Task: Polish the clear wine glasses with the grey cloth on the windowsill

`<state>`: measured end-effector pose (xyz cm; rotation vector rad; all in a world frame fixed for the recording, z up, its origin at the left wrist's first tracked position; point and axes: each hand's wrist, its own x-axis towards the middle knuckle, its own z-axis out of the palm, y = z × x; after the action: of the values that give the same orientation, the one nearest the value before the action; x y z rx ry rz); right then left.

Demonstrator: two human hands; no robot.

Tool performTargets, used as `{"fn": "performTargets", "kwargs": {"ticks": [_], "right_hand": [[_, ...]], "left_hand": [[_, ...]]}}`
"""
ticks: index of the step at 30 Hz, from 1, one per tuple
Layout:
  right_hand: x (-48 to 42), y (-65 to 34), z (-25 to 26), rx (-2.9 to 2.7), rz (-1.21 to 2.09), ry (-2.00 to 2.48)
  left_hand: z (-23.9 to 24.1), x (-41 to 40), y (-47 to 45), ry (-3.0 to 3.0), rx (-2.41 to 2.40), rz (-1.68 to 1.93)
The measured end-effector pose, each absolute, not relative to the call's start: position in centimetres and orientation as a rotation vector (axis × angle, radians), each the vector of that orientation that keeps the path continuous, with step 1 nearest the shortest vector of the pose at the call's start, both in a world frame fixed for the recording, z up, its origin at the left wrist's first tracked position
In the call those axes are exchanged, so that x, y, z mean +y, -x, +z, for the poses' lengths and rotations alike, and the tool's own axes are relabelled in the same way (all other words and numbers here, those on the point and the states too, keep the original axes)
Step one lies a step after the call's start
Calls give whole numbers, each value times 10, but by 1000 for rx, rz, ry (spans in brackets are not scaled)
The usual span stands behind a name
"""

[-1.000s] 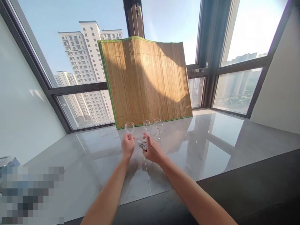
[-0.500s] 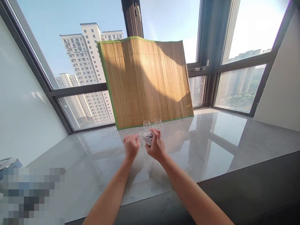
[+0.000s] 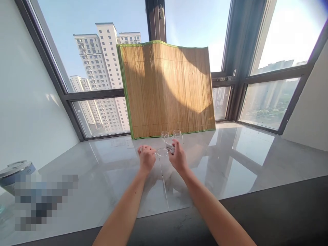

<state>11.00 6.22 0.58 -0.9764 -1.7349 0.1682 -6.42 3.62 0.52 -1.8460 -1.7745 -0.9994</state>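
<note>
A clear stemmed glass (image 3: 162,152) is held sideways just above the ledge, between my two hands. My left hand (image 3: 147,159) is closed at its narrow end, fingers curled around the stem. At the other end my right hand (image 3: 179,158) is closed by the wide part, thumb and fingers around the rim. No white cloth shows; the right palm is hidden. Just beyond my hands, a clear glass (image 3: 165,134) stands upright on the left and another clear glass (image 3: 177,134) on the right.
A bamboo mat (image 3: 164,85) with green edging leans against the window behind the glasses. The shiny grey tiled ledge (image 3: 110,184) drops off at its front edge. At the far left stands a blue and white lidded container (image 3: 17,169), beside a blurred-out patch.
The white cloth that bunched in my right hand against the glass no longer shows. My right hand now grips near the glass's rim. The whole view has shifted slightly.
</note>
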Motion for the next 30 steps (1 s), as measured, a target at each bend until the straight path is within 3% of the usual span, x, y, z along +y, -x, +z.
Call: {"fn": "performTargets", "kwargs": {"ticks": [4, 14, 24, 27, 30], "right_hand": [[72, -112, 0, -1632, 269, 1104], [72, -106, -9, -1990, 427, 888], [64, -116, 11, -1555, 1295, 619], [62, -119, 18, -1391, 1231, 595], [68, -129, 26, -1205, 849, 697]], "left_hand": [[3, 40, 69, 1757, -1881, -1155], [1, 41, 77, 1831, -1839, -950], [-7, 50, 79, 2038, -1983, -996], [-8, 50, 73, 2022, -2038, -1139], [-10, 51, 69, 2149, -2037, -1306]]}}
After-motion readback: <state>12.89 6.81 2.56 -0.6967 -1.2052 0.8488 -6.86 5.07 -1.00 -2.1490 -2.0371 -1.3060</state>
